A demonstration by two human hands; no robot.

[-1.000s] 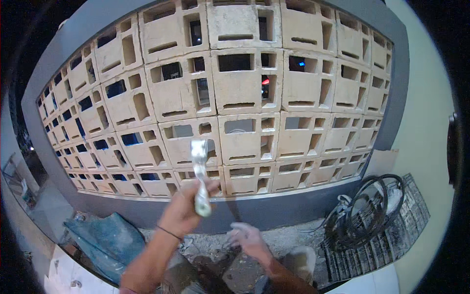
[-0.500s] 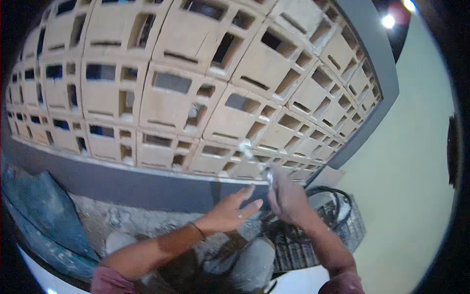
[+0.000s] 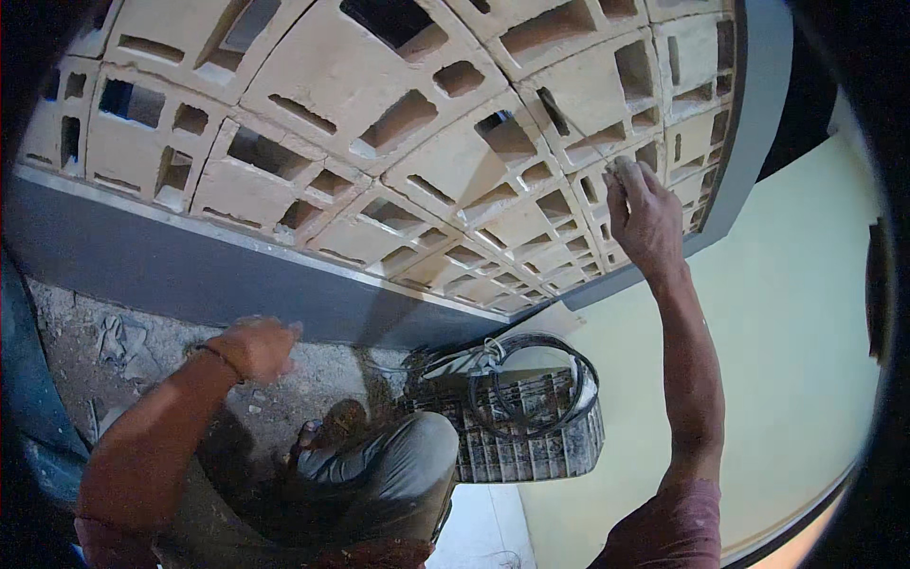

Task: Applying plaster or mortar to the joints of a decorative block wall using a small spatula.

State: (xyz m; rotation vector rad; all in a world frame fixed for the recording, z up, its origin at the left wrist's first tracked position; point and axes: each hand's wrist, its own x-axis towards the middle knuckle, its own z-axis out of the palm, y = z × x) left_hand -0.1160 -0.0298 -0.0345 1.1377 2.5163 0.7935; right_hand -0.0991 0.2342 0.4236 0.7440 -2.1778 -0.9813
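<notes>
In the head view, the right hand [image 3: 646,211] pinches a thin tool [image 3: 590,142] jutting up-left from its fingertips before the block wall [image 3: 327,71]; it's probably light, stiff, best held near its end. Low left, the left hand's [image 3: 258,351] finger state is unclear.

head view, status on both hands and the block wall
Right hand raised before block wall, pinching thin tool; contact unclear. Left hand low over rubble, fingers blurred. Black coil below, touching neither hand.
</notes>
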